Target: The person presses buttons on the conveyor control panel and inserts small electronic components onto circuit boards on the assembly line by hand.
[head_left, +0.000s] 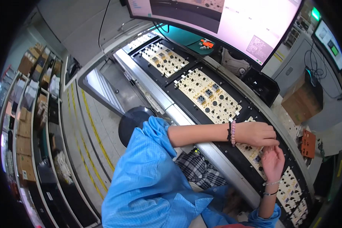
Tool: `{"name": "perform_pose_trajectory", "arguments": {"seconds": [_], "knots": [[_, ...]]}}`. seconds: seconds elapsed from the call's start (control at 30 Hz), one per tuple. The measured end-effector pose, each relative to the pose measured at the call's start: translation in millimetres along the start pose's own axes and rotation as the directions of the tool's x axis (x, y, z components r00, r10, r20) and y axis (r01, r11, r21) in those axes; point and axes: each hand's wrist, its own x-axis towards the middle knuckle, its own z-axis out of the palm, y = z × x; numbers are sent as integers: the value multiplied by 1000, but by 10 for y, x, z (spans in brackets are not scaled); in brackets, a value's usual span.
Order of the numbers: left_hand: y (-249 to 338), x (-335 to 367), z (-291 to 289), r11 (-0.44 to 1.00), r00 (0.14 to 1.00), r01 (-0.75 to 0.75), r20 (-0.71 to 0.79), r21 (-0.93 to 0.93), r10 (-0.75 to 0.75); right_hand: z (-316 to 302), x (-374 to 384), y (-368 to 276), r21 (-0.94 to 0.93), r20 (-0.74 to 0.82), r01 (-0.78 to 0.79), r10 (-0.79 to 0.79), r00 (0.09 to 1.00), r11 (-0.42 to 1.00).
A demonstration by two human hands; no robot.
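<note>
Both of my hands meet over a cream circuit board [250, 154] that sits in a black carrier on the line. My left hand [255, 133] reaches across from the left, its fingers bent and pressed together. From below comes my right hand [273, 162], fingers drawn together and fingertips against those of the left. Whatever they pinch, if anything, is too small or hidden to make out. Hands and wrist cover part of this board. A larger cream board [226, 104] with black round parts and square blue-grey components lies just beyond my left forearm.
Another board [163, 60] lies farther up the line, and one more [290, 190] beyond my right wrist. A metal rail [186, 118] edges the line. Behind it are a large monitor [250, 26], a black bin [260, 85], a cardboard box [302, 98] and an orange block [308, 143].
</note>
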Motion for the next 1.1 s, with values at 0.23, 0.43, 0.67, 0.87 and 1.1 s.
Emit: {"name": "perform_pose_trajectory", "arguments": {"seconds": [0.23,0.43,0.67,0.87,1.1], "knots": [[-324,-343,-670,975,929,154,313,162,-199,-48,12,-6,20,-42,8,-7,999,1000],[-902,-1166,-1551,568,534,801,204,190,-821,-33,-37,-70,45,33,-7,6,999,999],[-1134,-1500,-1623,559,473,784,322,271,-820,-43,21,-53,-19,-18,27,-27,999,999],[-1221,-1454,-1595,720,570,564,440,404,-694,-12,21,-66,-42,-2,51,-51,999,998],[-1261,-1523,-1589,847,659,316,543,429,-521,13,-1,-56,-88,-24,55,-57,998,995]]}}
